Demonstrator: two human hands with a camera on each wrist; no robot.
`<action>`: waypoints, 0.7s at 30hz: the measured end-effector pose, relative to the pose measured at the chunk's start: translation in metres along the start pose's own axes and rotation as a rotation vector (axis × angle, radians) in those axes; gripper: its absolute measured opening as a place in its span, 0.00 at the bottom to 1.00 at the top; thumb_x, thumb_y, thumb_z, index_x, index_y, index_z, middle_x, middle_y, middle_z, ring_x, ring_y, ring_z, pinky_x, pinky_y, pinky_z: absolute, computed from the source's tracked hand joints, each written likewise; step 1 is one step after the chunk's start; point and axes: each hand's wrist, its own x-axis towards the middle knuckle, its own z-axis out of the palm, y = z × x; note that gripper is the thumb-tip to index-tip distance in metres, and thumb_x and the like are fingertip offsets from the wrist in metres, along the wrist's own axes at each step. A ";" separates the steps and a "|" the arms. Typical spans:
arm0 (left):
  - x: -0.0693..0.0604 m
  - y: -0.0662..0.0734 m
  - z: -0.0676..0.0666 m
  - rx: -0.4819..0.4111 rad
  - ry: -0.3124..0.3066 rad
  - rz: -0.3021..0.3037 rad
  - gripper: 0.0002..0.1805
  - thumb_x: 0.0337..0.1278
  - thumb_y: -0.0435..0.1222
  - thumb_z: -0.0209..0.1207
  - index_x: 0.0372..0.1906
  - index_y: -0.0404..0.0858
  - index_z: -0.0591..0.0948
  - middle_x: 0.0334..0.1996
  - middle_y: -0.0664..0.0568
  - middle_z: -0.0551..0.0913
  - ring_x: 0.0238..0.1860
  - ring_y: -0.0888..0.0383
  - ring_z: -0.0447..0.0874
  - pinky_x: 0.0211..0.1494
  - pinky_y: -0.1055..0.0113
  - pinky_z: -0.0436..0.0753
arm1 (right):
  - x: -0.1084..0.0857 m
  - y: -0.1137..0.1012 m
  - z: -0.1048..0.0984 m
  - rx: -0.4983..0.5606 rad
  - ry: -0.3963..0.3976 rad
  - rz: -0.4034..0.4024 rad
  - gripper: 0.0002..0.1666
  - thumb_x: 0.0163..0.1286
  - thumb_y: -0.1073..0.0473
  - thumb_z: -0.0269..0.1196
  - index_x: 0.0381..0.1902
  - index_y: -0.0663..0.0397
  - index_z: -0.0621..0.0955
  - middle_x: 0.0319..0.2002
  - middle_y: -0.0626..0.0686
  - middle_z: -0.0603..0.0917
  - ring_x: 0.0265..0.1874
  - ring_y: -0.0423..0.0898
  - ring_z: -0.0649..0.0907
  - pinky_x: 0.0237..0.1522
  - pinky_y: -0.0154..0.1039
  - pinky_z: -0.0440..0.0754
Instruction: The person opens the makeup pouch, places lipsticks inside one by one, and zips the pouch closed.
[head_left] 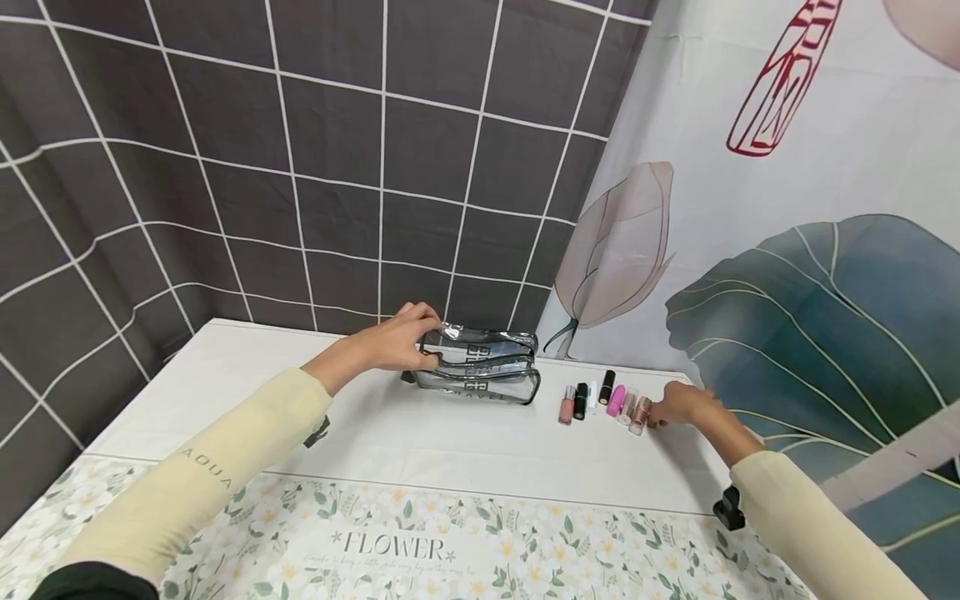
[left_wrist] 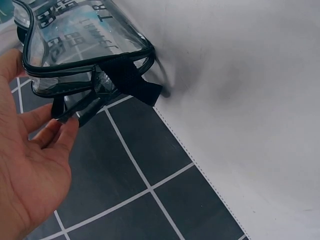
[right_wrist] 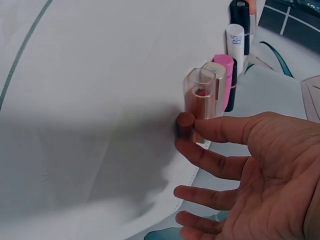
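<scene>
A clear pouch with black trim and black lettering [head_left: 480, 385] stands on the white table, towards its back edge. My left hand [head_left: 393, 340] grips its left end; in the left wrist view the fingers [left_wrist: 64, 137] hold the black-edged rim near a black strap [left_wrist: 131, 82]. Over to the right, my right hand [head_left: 678, 404] pinches a small tube with a reddish-brown end [right_wrist: 185, 122] between thumb and index finger, the other fingers spread. Beside it lies a row of lip products, among them a clear-capped tube [right_wrist: 201, 95], a pink tube [right_wrist: 226, 80] and a white tube [right_wrist: 235, 42].
More tubes continue the row leftward, including a peach one [head_left: 566, 410] and a black one [head_left: 581, 402]. A floral cloth [head_left: 397, 546] covers the table's front part. Dark grid fabric [head_left: 330, 167] and a leaf-patterned cloth [head_left: 810, 317] hang behind the table.
</scene>
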 end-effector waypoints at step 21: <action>0.000 0.004 -0.001 0.017 0.011 0.006 0.42 0.62 0.47 0.65 0.77 0.30 0.79 0.74 0.40 0.75 0.70 0.42 0.70 0.75 0.41 0.81 | 0.070 0.050 0.037 -0.009 -0.011 -0.070 0.19 0.68 0.43 0.66 0.21 0.46 0.82 0.29 0.52 0.81 0.36 0.53 0.81 0.53 0.68 0.70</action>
